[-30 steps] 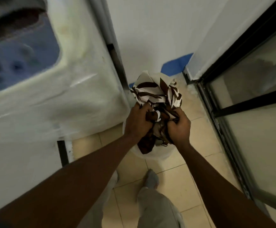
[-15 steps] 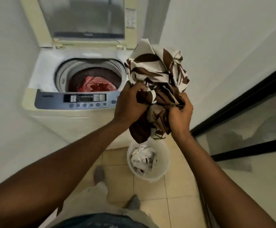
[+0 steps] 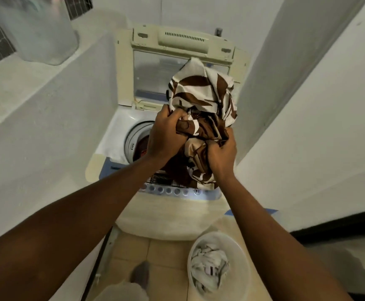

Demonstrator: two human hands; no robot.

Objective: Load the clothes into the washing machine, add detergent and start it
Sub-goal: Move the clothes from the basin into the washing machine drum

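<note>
Since half a second ago the bundled brown-and-cream cloth (image 3: 201, 118) has travelled from beside the washing machine (image 3: 170, 211) to directly above its open drum (image 3: 134, 137), and the view has tipped down over the machine.

The machine is sitting in a narrow white alcove, its cream lid (image 3: 155, 68) standing raised at the back. A white ledge (image 3: 31, 88) is running along the left, carrying a translucent tub (image 3: 40, 29) whose contents are too blurred to make out. On the tiled floor, right of the machine's front, a white round basket (image 3: 240, 246) is holding crumpled pale laundry (image 3: 210, 268).

The cloth and both forearms are covering most of the drum opening and part of the blue control panel (image 3: 168, 190); only a sliver of dark red fabric inside is showing.

The left hand (image 3: 164, 137) is clenching the bundle's left side, and the right hand (image 3: 220, 153) is gripping its lower right.
</note>
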